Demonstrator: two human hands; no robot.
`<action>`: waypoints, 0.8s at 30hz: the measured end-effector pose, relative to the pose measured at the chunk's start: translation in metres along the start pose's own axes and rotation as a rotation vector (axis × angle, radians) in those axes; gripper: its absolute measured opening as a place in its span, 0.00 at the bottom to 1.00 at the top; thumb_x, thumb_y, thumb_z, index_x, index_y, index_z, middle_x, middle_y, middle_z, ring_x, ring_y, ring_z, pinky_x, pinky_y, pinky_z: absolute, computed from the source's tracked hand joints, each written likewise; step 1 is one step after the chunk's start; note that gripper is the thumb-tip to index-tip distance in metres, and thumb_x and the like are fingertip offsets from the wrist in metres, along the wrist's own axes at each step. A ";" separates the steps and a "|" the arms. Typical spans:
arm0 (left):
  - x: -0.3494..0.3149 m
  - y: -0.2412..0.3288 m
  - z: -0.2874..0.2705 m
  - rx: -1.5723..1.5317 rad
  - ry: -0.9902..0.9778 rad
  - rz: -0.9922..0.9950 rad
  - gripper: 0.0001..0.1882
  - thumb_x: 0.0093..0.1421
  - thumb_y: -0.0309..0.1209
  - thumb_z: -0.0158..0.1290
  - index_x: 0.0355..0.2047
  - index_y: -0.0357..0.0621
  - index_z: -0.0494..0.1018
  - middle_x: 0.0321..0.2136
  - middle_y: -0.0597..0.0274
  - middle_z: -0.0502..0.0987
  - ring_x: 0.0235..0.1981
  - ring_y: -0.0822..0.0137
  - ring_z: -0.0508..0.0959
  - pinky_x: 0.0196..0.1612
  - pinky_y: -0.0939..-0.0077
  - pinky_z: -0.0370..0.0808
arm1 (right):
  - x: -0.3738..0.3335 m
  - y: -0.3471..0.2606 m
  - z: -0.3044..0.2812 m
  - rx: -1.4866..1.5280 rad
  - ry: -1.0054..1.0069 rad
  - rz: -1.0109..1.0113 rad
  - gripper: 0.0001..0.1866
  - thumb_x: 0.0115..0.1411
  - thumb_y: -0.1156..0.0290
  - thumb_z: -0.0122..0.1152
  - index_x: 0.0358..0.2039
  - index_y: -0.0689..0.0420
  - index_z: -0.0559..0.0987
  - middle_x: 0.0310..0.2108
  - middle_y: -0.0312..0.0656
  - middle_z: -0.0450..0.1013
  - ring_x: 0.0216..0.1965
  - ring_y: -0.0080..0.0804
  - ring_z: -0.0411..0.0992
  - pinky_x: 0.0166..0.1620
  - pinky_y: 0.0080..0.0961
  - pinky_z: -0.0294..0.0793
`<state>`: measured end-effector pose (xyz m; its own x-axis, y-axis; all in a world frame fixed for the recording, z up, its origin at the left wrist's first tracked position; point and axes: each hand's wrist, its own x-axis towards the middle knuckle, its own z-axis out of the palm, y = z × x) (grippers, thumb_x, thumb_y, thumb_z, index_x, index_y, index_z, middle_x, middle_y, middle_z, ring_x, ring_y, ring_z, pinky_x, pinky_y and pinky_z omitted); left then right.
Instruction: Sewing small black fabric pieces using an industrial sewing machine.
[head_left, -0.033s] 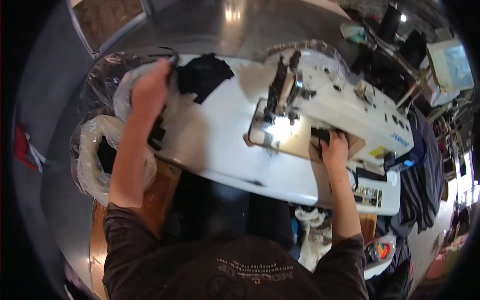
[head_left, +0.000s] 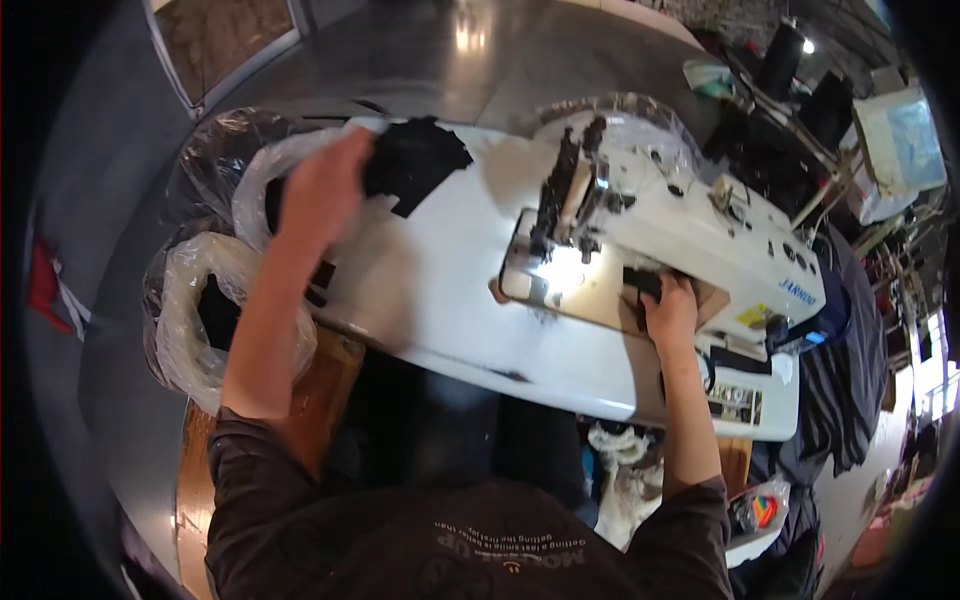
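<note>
Left hand (head_left: 318,190): stretched to the table's far left edge, fingers curled on black cloth (head_left: 415,160) beside a clear bag (head_left: 250,200).
Right hand (head_left: 668,305): closed on a small dark piece (head_left: 642,283) under the sewing machine (head_left: 680,215).
Table (head_left: 440,290): white top bare between the hands.
Near edge: second bag (head_left: 190,310) hangs off the left corner.

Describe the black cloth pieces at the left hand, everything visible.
The black cloth pieces are a small pile of flat, matte cut fabric with jagged edges. They lie at the far left end of the white table, partly over a clear plastic bag. The left hand rests on their near edge; whether it grips them is unclear.
</note>
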<state>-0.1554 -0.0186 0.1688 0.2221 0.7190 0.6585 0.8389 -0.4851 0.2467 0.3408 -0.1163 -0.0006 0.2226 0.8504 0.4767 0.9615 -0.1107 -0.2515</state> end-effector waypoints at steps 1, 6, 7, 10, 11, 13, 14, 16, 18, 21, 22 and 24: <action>0.001 0.039 -0.005 -0.159 -0.096 0.044 0.12 0.73 0.30 0.53 0.54 0.46 0.76 0.39 0.45 0.84 0.45 0.38 0.84 0.46 0.50 0.81 | -0.001 0.004 -0.003 0.083 -0.065 0.046 0.20 0.57 0.69 0.78 0.48 0.61 0.83 0.46 0.56 0.81 0.50 0.60 0.78 0.52 0.51 0.79; -0.040 0.127 0.069 -0.864 -0.709 0.313 0.12 0.76 0.37 0.54 0.51 0.44 0.80 0.43 0.48 0.85 0.44 0.47 0.85 0.49 0.56 0.80 | 0.002 -0.009 -0.015 0.155 -0.119 -0.011 0.17 0.60 0.70 0.74 0.48 0.60 0.82 0.45 0.59 0.81 0.48 0.63 0.79 0.50 0.54 0.79; -0.045 0.141 0.092 -0.823 -0.782 0.300 0.12 0.76 0.38 0.55 0.49 0.44 0.80 0.40 0.48 0.85 0.42 0.46 0.85 0.46 0.54 0.81 | 0.000 -0.008 -0.014 0.129 -0.104 -0.029 0.17 0.62 0.69 0.72 0.50 0.60 0.82 0.44 0.60 0.82 0.48 0.65 0.80 0.50 0.56 0.79; -0.066 0.153 0.172 -0.322 -0.779 0.448 0.10 0.71 0.39 0.58 0.43 0.46 0.79 0.33 0.46 0.84 0.39 0.44 0.86 0.40 0.47 0.80 | 0.006 0.002 -0.016 0.092 -0.141 0.012 0.18 0.70 0.65 0.67 0.54 0.62 0.78 0.43 0.66 0.82 0.46 0.71 0.79 0.49 0.61 0.78; -0.070 0.151 0.187 -0.222 -0.756 0.440 0.10 0.70 0.40 0.59 0.41 0.47 0.78 0.31 0.47 0.84 0.39 0.45 0.86 0.38 0.46 0.79 | 0.008 -0.001 -0.021 0.179 -0.108 -0.044 0.15 0.71 0.66 0.64 0.52 0.64 0.78 0.42 0.67 0.81 0.45 0.72 0.78 0.48 0.61 0.78; -0.065 0.152 0.191 -0.197 -0.570 0.554 0.10 0.67 0.40 0.61 0.42 0.50 0.79 0.37 0.54 0.84 0.43 0.49 0.85 0.48 0.49 0.79 | 0.009 -0.003 -0.035 0.182 -0.112 -0.027 0.14 0.74 0.68 0.61 0.53 0.63 0.77 0.38 0.68 0.80 0.43 0.74 0.77 0.44 0.60 0.76; -0.063 0.154 0.191 -0.194 -0.471 0.563 0.10 0.65 0.38 0.63 0.42 0.49 0.80 0.38 0.57 0.83 0.45 0.51 0.83 0.50 0.52 0.78 | 0.009 -0.001 -0.033 0.212 -0.042 -0.024 0.14 0.74 0.68 0.61 0.54 0.63 0.76 0.38 0.68 0.80 0.43 0.74 0.77 0.44 0.60 0.76; -0.070 0.156 0.199 -0.187 -0.413 0.531 0.09 0.64 0.33 0.59 0.43 0.48 0.80 0.42 0.59 0.81 0.50 0.54 0.80 0.56 0.56 0.76 | 0.005 0.002 -0.031 0.238 0.024 -0.010 0.14 0.75 0.68 0.60 0.54 0.63 0.75 0.37 0.68 0.80 0.43 0.74 0.77 0.43 0.60 0.76; -0.080 0.152 0.200 -0.156 -0.390 0.558 0.09 0.64 0.33 0.61 0.43 0.47 0.80 0.42 0.60 0.81 0.51 0.55 0.80 0.57 0.58 0.76 | 0.005 -0.008 -0.034 0.205 -0.074 0.011 0.15 0.75 0.68 0.59 0.55 0.63 0.74 0.38 0.68 0.80 0.43 0.74 0.77 0.43 0.60 0.77; -0.089 0.148 0.191 -0.138 -0.276 0.567 0.10 0.64 0.31 0.63 0.45 0.46 0.80 0.42 0.60 0.81 0.50 0.55 0.81 0.56 0.59 0.77 | 0.008 -0.016 -0.033 0.233 -0.130 0.052 0.14 0.75 0.68 0.60 0.55 0.62 0.74 0.39 0.69 0.80 0.45 0.74 0.78 0.43 0.60 0.77; -0.092 0.148 0.187 -0.155 -0.188 0.552 0.11 0.64 0.30 0.63 0.46 0.45 0.81 0.42 0.60 0.81 0.49 0.55 0.81 0.55 0.59 0.78 | 0.004 -0.018 -0.036 0.224 -0.100 0.048 0.13 0.75 0.68 0.61 0.54 0.61 0.76 0.38 0.67 0.80 0.42 0.72 0.79 0.42 0.59 0.77; -0.095 0.155 0.164 -0.275 -0.183 0.464 0.13 0.64 0.31 0.64 0.49 0.45 0.80 0.44 0.59 0.81 0.47 0.55 0.82 0.52 0.59 0.80 | -0.004 -0.040 -0.059 0.210 0.042 -0.127 0.12 0.75 0.69 0.61 0.53 0.60 0.77 0.37 0.65 0.80 0.40 0.70 0.79 0.41 0.57 0.77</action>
<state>0.0348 -0.0804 0.0279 0.6396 0.4626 0.6139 0.4783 -0.8647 0.1533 0.3106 -0.1458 0.0571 0.1128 0.8279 0.5494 0.9285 0.1090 -0.3549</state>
